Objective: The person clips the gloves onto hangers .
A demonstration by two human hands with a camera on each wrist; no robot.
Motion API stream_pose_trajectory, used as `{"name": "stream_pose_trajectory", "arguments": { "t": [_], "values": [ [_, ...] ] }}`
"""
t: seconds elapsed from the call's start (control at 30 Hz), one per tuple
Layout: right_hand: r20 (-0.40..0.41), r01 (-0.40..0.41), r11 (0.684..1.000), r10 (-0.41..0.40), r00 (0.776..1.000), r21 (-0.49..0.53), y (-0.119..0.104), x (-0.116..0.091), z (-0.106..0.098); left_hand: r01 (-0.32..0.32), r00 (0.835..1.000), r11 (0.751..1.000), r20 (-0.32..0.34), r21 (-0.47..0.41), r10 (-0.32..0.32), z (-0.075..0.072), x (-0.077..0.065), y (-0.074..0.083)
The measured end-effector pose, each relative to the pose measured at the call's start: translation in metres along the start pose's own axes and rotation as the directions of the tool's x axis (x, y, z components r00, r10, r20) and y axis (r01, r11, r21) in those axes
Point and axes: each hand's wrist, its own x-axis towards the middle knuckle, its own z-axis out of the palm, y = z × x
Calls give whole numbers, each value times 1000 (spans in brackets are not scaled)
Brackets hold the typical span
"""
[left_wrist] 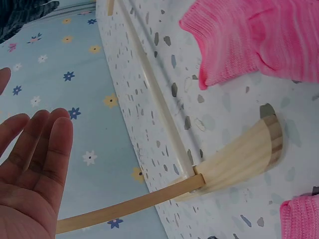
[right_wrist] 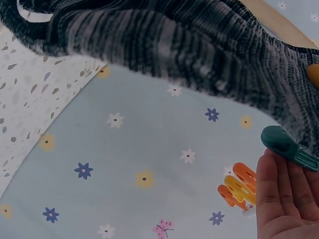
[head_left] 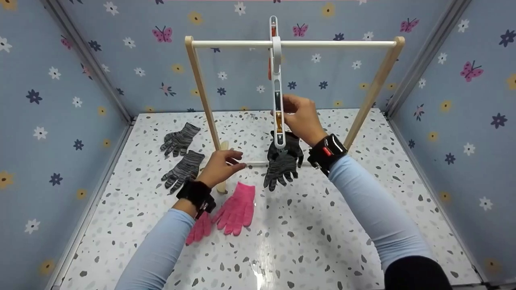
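Observation:
A white clip hanger (head_left: 276, 84) hangs by its hook from the rod of a wooden rack. My right hand (head_left: 301, 117) is at the hanger's near half, pinching a green clip (right_wrist: 281, 144) by the cuff of a dark grey knit glove (right_wrist: 164, 42); the thumb is hidden in the right wrist view. Dark gloves (head_left: 282, 167) hang below the hanger, one overlapping the other in the head view. My left hand (head_left: 219, 166), fingers loosely extended and holding nothing, is beside the rack's left post (head_left: 204, 92). Pink gloves (head_left: 238, 209) lie near the left wrist.
Two grey knit gloves (head_left: 180, 139) lie on the speckled table (head_left: 322, 241) left of the rack. Orange and yellow clips (right_wrist: 239, 186) sit farther along the hanger. A lower crossbar (left_wrist: 159, 99) joins the rack's feet, and patterned panels (head_left: 60, 121) enclose the table.

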Motion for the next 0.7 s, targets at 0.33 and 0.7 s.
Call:
{"name": "stream_pose_trajectory", "arguments": {
  "t": [0.33,0.7],
  "values": [
    [-17,24,1000,-24,1000,-8,8,-7,-14,66,996,992,60,106,-73,9,-4,-19],
    [-36,5,1000,-5,999,-16,16,-11,-33,187,972,958,99,216,-212,24,-3,-26]
  ]
}}
